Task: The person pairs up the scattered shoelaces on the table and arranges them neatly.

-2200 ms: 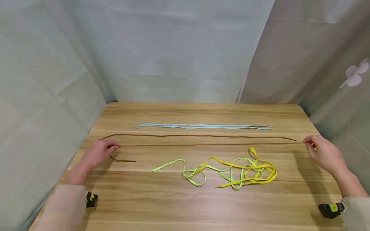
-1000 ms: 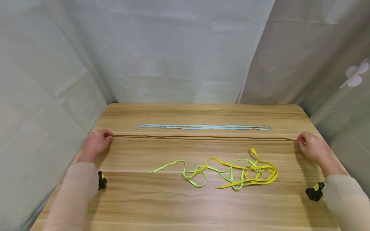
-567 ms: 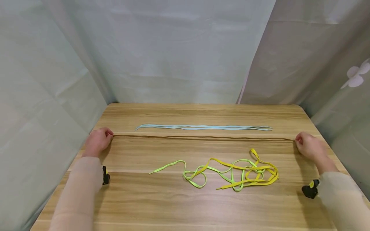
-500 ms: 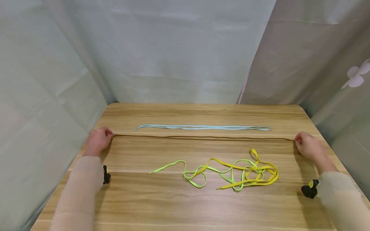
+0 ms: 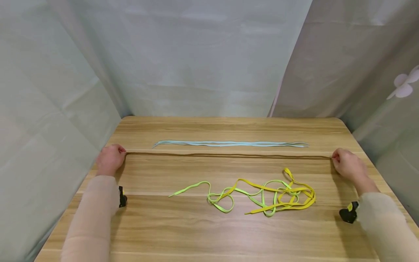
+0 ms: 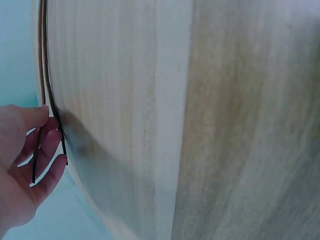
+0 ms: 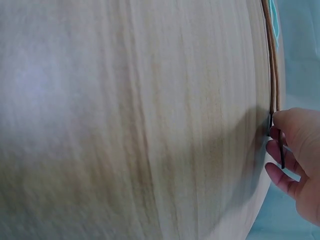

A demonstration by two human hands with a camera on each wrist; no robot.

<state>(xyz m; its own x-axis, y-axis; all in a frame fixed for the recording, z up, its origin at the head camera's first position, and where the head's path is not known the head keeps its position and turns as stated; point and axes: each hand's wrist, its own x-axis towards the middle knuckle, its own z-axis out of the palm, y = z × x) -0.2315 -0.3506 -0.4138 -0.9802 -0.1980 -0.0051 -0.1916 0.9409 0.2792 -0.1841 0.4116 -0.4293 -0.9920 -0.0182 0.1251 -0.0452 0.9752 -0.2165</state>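
Brown laces, two of them, thin and dark-tipped, run nearly straight side by side across the table, spanning hand to hand. The left hand pinches one between thumb and forefinger, its tip extending past the grip; the other's tip lies just beside the fingers. The right hand likewise pinches a lace near its end, the second tip close by its fingertips. About two seconds ago one brown lace was held apart, nearer the person, its loose end curled past the left hand; now both lie together, and the hands are farther forward. Nearer the person, one green lace tangles with one yellow lace. Beyond lie blue laces, too close-set to count.
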